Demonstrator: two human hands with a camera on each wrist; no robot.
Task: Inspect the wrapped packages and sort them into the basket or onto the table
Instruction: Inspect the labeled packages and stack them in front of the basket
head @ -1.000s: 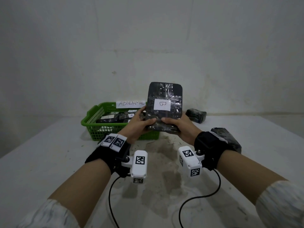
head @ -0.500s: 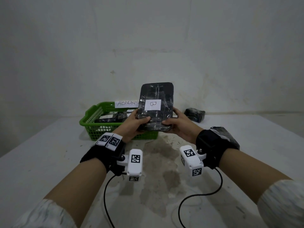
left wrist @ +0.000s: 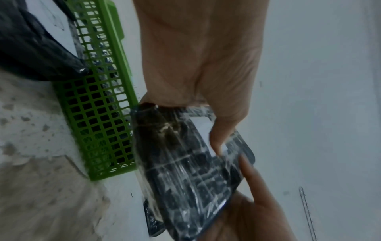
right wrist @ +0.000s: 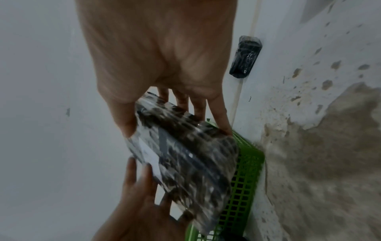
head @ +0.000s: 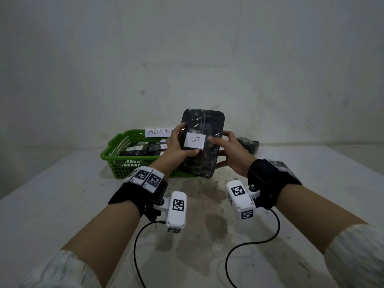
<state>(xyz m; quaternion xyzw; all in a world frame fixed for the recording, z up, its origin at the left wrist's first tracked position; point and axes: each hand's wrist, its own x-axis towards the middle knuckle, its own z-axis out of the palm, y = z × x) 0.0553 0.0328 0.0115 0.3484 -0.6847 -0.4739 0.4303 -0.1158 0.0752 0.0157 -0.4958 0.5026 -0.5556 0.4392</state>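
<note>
A black package [head: 202, 125] wrapped in clear film, with a white label marked "B", stands upright in the air just right of the green basket [head: 116, 146]. My left hand [head: 176, 146] grips its left side, thumb across the front below the label. My right hand [head: 227, 147] grips its right side, thumb by the label and fingers behind. The left wrist view shows the left hand [left wrist: 195, 81] on the package [left wrist: 185, 171]. In the right wrist view the right hand [right wrist: 164, 65] grips the package [right wrist: 185, 154] over the basket's corner [right wrist: 245, 163].
The basket holds several black labelled packages and carries a paper sign [head: 159, 132] on its back rim. One more wrapped package [head: 250, 143] lies by the wall at the back right, another [head: 280, 165] behind my right wrist. The white table [head: 62, 204] is stained in the middle.
The package has shifted left toward the basket and now faces me more fully. Both hands have slid from its lower end up to its middle, beside the label.
</note>
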